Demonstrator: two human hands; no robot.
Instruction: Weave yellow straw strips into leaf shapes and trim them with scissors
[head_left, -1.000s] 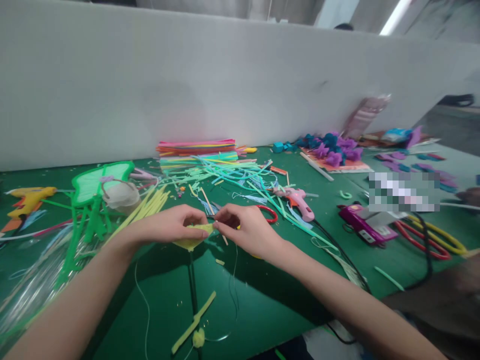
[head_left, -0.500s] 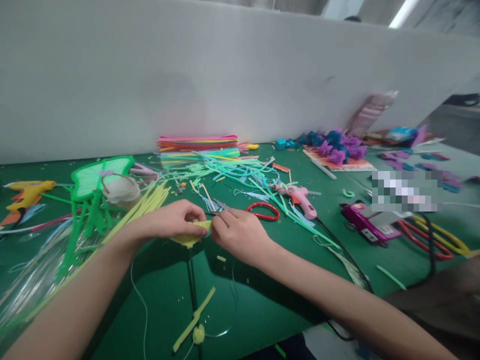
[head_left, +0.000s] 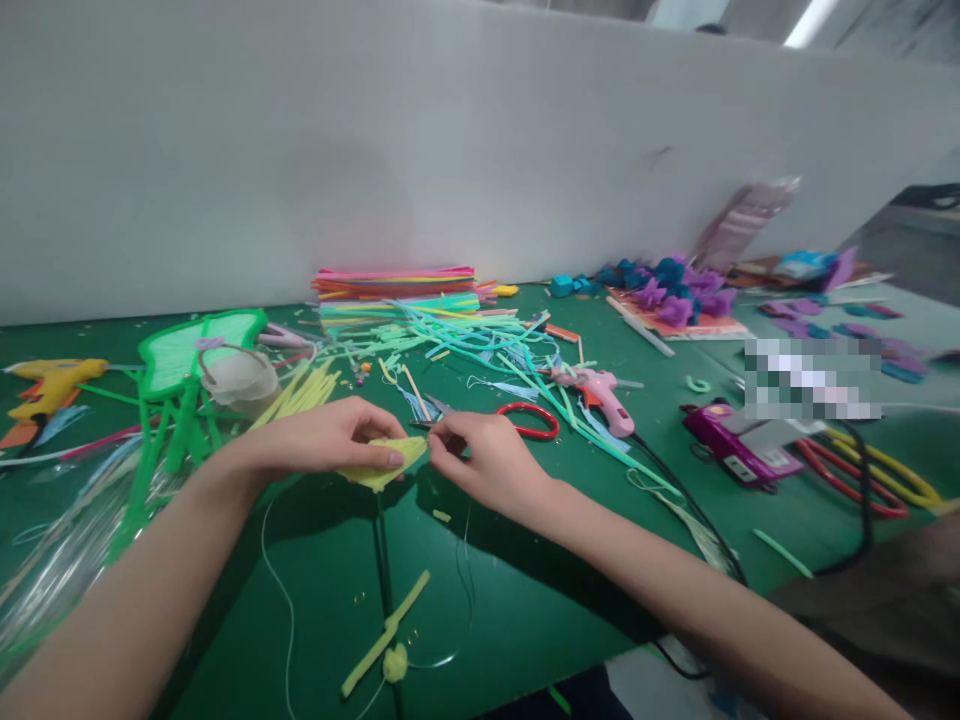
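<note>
A flat yellow fuzzy piece [head_left: 386,465], apparently of pipe cleaner, is pinched between the thumb and fingers of my left hand [head_left: 352,440]. Its pointed tip faces right. At that tip, my right hand [head_left: 480,460] has its thumb and forefinger closed together; anything between them is too small to make out. Red-handled scissors [head_left: 531,421] lie just behind my right hand, their blades partly hidden. Below the yellow piece, a yellow pipe cleaner strip [head_left: 386,632] and a small yellow fuzzy ball [head_left: 395,662] with clear thread rest on the green table [head_left: 315,560].
Bundles of coloured pipe cleaners [head_left: 394,285] lie against the grey partition. A pink glue gun [head_left: 604,395] is to the right, a yellow glue gun [head_left: 52,385] far left. A green fan-shaped piece [head_left: 202,350] stands left; purple and blue flowers [head_left: 675,290] lie back right.
My right hand has shifted slightly right, off the yellow piece's edge, so its pointed tip now shows. My left hand still holds the piece, which is tilted a little differently.
</note>
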